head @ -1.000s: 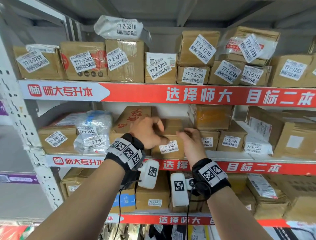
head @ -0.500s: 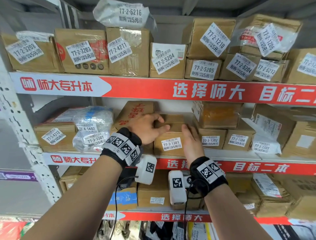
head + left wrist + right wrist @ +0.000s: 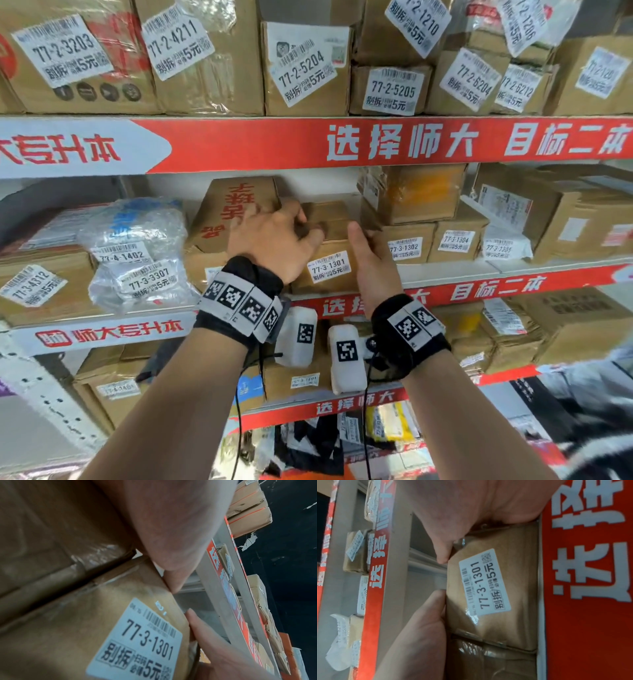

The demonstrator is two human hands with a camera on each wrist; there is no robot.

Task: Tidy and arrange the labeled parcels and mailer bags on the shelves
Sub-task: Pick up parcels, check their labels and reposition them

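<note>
The brown parcel labelled 77-3-1301 (image 3: 334,246) (image 3: 102,628) (image 3: 505,588) stands on the middle shelf (image 3: 479,287). My left hand (image 3: 305,226) (image 3: 171,520) grips its top left, with fingers curled over the top and the thumb on the front. My right hand (image 3: 366,250) (image 3: 479,500) holds its right side. The right thumb lies up the front right edge. The right fingers are hidden in the gap beside the parcel.
A box with red characters (image 3: 236,212) leans against the parcel's left side. Box 77-3-1302 (image 3: 407,243) stands close on the right, with another box (image 3: 418,192) stacked on it. Bubble-wrap mailer bags (image 3: 137,253) lie further left. Labelled boxes (image 3: 305,68) fill the upper shelf.
My head has come closer to the shelf. Both hands stay on parcel 77-3-1301. The right hand has shifted from its top front edge to its right side.
</note>
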